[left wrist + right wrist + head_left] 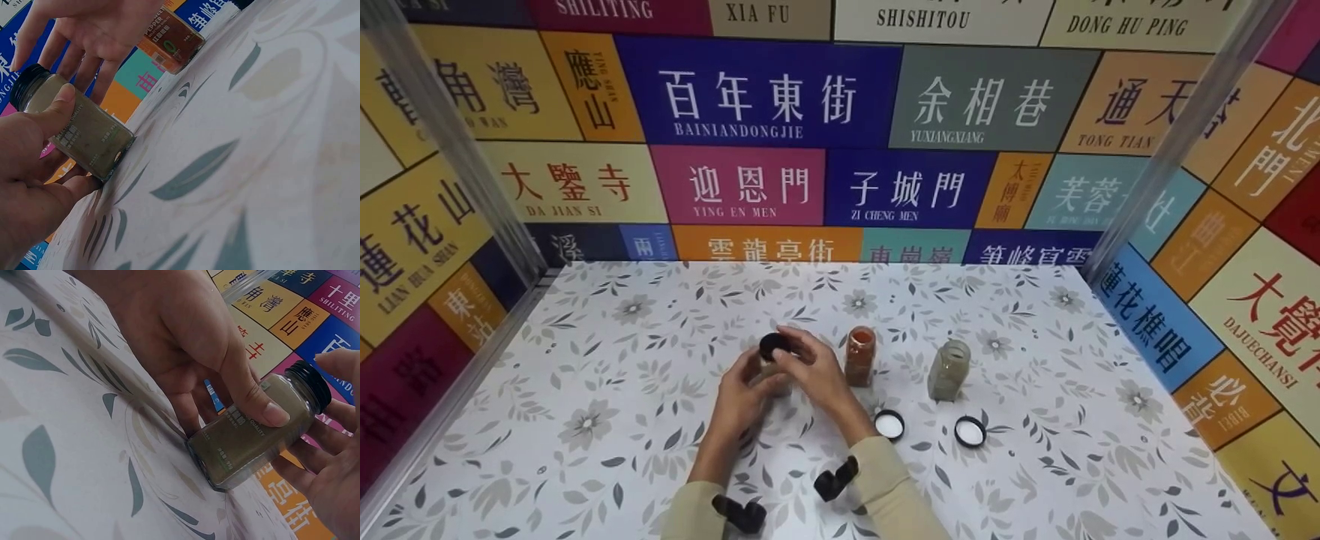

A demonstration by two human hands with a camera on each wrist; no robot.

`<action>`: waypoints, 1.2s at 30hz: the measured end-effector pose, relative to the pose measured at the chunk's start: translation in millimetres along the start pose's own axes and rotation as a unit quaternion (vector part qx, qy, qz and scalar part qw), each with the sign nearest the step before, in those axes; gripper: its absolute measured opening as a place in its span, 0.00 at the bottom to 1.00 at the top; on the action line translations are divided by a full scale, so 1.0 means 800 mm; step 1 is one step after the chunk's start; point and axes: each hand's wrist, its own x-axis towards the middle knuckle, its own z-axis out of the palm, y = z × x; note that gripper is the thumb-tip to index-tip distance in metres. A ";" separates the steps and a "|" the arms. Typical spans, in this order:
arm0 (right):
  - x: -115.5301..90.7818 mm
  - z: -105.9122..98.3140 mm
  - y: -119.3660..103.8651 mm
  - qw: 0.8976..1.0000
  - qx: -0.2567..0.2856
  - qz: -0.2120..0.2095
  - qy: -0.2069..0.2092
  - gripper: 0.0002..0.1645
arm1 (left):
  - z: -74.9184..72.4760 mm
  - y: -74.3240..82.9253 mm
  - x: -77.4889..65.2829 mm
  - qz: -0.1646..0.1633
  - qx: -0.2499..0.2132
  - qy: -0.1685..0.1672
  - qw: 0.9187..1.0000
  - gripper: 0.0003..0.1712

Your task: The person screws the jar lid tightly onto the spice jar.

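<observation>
My left hand (741,394) grips a glass spice jar (93,132) of greenish-brown powder, its thumb across the label. The jar stands on the table, its black lid (773,346) in place. Around that lid my right hand (819,373) spreads its thumb and fingers; the right wrist view shows a gap between thumb and lid. Some of its fingers pass behind the lid, and whether they touch is hidden. Just right of my hands is an uncapped jar of orange-red powder (859,361), labelled pepper in the left wrist view.
Farther right stands an uncapped jar of grey-green powder (949,373). Two black lids with white insides, a left one (889,425) and a right one (970,433), lie in front of the jars. Sign-covered walls (757,94) border the flower-patterned table (585,450).
</observation>
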 end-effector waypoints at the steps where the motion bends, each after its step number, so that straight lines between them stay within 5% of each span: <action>1: 0.000 0.000 0.000 1.000 -0.002 0.001 0.001 0.29 | 0.000 0.000 0.000 0.001 -0.001 0.000 1.000 0.36; 9: 0.001 0.000 0.003 1.000 0.008 -0.015 0.008 0.27 | 0.000 0.000 0.001 0.027 -0.034 -0.010 0.999 0.34; 21: 0.000 0.001 0.001 1.000 0.018 0.004 0.011 0.28 | 0.001 0.001 0.001 0.001 -0.036 -0.004 0.999 0.35; 36: -0.001 -0.001 0.003 1.000 0.009 0.008 0.001 0.27 | 0.000 0.000 0.000 0.014 -0.033 -0.008 0.999 0.34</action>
